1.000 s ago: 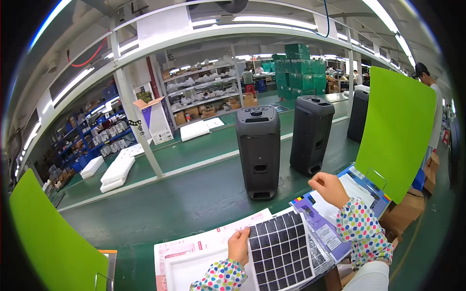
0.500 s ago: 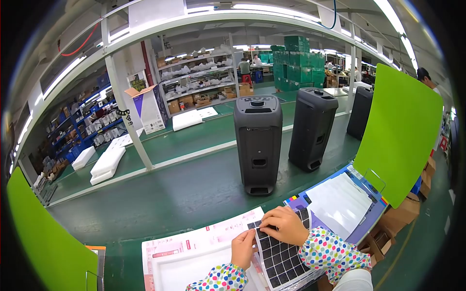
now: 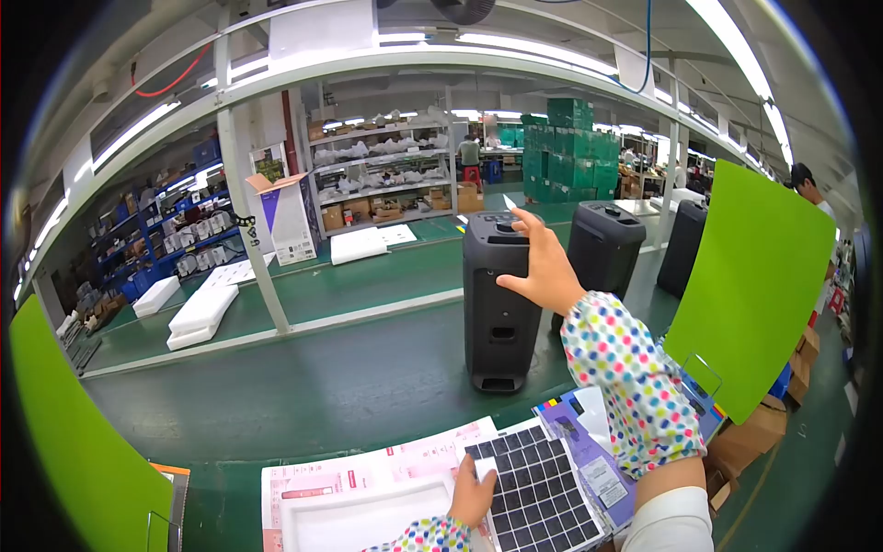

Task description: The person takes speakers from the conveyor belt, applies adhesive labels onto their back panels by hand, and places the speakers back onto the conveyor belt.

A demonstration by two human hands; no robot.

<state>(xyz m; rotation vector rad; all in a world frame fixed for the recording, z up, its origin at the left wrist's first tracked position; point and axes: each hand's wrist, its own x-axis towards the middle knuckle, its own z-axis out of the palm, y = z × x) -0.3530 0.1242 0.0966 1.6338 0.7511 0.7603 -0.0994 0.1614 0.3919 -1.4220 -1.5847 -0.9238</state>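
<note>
My left hand (image 3: 470, 500) is at the upper left edge of a sheet of black squares (image 3: 538, 492). Its thumb and forefinger close about a small white patch there; I cannot tell whether this is a loose piece or bare backing. Raised in front of the nearest black speaker (image 3: 501, 317), my right hand (image 3: 549, 267) has its fingers spread and thumb apart, with nothing visible between them. A white pointed shape (image 3: 510, 202) shows beside its fingertip; whether they touch is unclear. Under the sheet lie a pink-and-white printed board (image 3: 377, 469) and a purple printed piece (image 3: 589, 451).
Two more black speakers (image 3: 604, 241) stand along the green bench (image 3: 276, 405), partly behind my right arm. Green panels (image 3: 754, 285) flank me on both sides. White foam pieces (image 3: 204, 313) and an open carton (image 3: 287, 221) are across the bench. A person (image 3: 809, 189) stands at far right.
My right hand has left the sheet and risen to the front of the nearest speaker, its fingers opening out. My left hand stays at the sheet's edge, slightly lower in view.
</note>
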